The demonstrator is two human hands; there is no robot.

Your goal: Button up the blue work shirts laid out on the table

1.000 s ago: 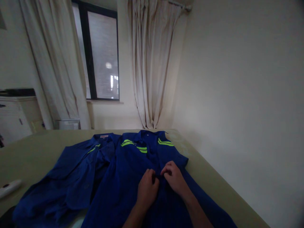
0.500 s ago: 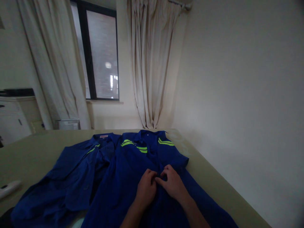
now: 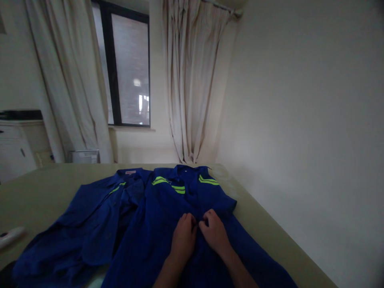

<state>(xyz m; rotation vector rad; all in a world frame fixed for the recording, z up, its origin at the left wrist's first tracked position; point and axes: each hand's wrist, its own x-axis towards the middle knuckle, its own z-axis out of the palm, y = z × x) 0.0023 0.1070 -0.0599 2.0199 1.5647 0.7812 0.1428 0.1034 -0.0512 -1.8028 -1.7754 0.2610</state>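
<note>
A blue work jacket (image 3: 162, 212) with yellow-green stripes lies spread out, its collar pointing away from me. At the middle of its front, my left hand (image 3: 183, 236) is closed, its fingertips pinching the cloth by the front opening. Just to the right, my right hand (image 3: 214, 232) has curled fingers and also grips the front edge of the jacket. The fingertips of both hands almost meet; any button between them is too small and dark to make out. Another blue jacket (image 3: 99, 224), with buttons down its front, lies to the left, partly overlapped by the first.
Both garments lie on a pale green surface (image 3: 45, 192). A white rounded object (image 3: 12, 237) is at its left edge. A wall (image 3: 300, 120) runs along the right side. Behind are a window (image 3: 132, 72), curtains (image 3: 192, 80) and a white cabinet (image 3: 18, 148).
My right thumb and fingertips have moved slightly apart from my left fingertips. Both hands stay at the jacket's front, and the view has shifted a little.
</note>
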